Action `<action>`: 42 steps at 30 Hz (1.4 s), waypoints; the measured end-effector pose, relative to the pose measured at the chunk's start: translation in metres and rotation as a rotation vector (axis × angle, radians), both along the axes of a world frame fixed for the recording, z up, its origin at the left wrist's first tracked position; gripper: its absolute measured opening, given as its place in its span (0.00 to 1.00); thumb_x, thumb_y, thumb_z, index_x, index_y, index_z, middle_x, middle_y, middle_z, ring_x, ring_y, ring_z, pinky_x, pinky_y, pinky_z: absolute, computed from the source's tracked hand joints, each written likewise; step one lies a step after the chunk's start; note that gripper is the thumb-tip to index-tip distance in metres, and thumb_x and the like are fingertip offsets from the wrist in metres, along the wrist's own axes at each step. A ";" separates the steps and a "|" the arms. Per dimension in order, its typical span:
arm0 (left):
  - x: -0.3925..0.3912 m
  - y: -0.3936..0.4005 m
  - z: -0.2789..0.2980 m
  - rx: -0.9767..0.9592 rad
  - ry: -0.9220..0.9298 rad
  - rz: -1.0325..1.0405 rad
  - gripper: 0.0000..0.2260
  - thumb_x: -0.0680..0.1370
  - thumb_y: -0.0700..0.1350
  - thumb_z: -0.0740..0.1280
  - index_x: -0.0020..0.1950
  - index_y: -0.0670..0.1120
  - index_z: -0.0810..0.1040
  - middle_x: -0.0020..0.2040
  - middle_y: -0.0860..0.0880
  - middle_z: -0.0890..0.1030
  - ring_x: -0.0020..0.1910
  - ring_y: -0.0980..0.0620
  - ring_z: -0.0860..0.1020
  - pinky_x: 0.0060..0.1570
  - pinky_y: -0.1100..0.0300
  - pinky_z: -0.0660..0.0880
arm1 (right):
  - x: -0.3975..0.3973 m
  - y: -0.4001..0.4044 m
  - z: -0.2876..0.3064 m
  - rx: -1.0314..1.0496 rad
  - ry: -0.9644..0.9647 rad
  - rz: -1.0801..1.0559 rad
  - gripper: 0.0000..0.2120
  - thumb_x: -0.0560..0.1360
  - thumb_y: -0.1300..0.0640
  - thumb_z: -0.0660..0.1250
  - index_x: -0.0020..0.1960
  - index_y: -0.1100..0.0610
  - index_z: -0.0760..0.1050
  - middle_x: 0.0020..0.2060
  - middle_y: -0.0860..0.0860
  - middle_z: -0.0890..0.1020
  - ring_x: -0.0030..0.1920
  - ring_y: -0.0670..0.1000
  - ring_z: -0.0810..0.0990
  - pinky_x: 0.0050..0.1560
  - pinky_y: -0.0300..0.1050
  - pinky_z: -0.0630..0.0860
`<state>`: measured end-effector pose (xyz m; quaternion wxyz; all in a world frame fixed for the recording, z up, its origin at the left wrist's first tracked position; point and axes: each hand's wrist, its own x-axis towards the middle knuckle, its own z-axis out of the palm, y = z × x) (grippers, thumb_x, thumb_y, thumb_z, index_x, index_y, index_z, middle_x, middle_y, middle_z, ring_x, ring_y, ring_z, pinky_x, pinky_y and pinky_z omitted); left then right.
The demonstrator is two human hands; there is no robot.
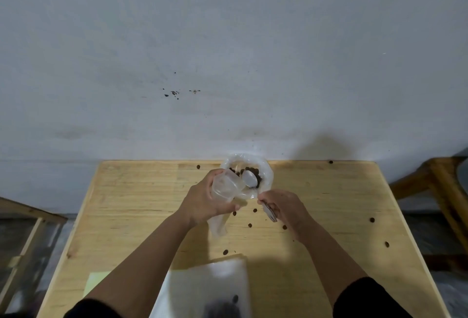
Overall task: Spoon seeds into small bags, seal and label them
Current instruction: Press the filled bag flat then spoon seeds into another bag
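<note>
- The left hand (202,202) curls round a small clear bag (224,191), holding its mouth up and open beside the seed bag; that suits tipping a spoonful straight in with little travel.
- The right hand (281,207) pinches the handle of a spoon (250,179), whose pale bowl lies inside the seed bag, over the dark seeds (254,171). I judge this to be the scooping step of a fill.
- The seed bag (263,166), a clear plastic one with its rim rolled back, sits at the far edge of the wooden table (126,204); the wide rim keeps the seeds reachable by the spoon.
- Loose seeds (250,225) lie scattered on the table nearer the person than the seed bag, and a few off to its right, so spills are likely at each transfer.
- Nearest the person, well apart from the seed bag, lies a blurred stack of clear bags (210,287) with something dark on it that I cannot identify; left of the stack sits a pale yellow-green sheet (97,281), possibly for labelling.
- No brand, label or writing can be read anywhere.
</note>
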<state>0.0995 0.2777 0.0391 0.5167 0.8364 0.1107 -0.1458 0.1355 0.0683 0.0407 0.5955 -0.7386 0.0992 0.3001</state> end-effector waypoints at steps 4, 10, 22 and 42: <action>0.005 -0.002 -0.005 -0.021 0.027 -0.026 0.40 0.64 0.53 0.79 0.71 0.56 0.64 0.61 0.57 0.72 0.60 0.55 0.71 0.56 0.62 0.68 | 0.002 -0.007 -0.004 0.127 0.058 -0.038 0.13 0.69 0.56 0.68 0.40 0.68 0.79 0.31 0.57 0.74 0.29 0.50 0.68 0.32 0.42 0.67; 0.008 -0.003 -0.009 -0.067 0.036 -0.001 0.31 0.64 0.51 0.79 0.64 0.55 0.70 0.52 0.61 0.79 0.49 0.65 0.77 0.41 0.74 0.70 | 0.001 -0.018 -0.003 0.277 -0.071 -0.151 0.18 0.68 0.48 0.67 0.45 0.64 0.80 0.40 0.56 0.80 0.37 0.49 0.74 0.32 0.40 0.70; -0.003 0.007 -0.019 -0.160 -0.019 0.131 0.29 0.62 0.50 0.80 0.61 0.53 0.76 0.48 0.56 0.83 0.46 0.60 0.81 0.42 0.66 0.76 | -0.007 0.001 -0.009 -0.147 -0.632 -0.299 0.07 0.77 0.64 0.63 0.49 0.56 0.78 0.36 0.43 0.78 0.34 0.38 0.75 0.35 0.27 0.68; -0.001 0.006 -0.018 -0.207 -0.026 0.124 0.31 0.60 0.53 0.81 0.60 0.51 0.78 0.46 0.55 0.84 0.47 0.55 0.82 0.43 0.61 0.78 | -0.015 0.020 -0.020 -0.174 -0.683 -0.244 0.09 0.77 0.63 0.64 0.52 0.55 0.81 0.44 0.46 0.83 0.44 0.36 0.79 0.43 0.24 0.71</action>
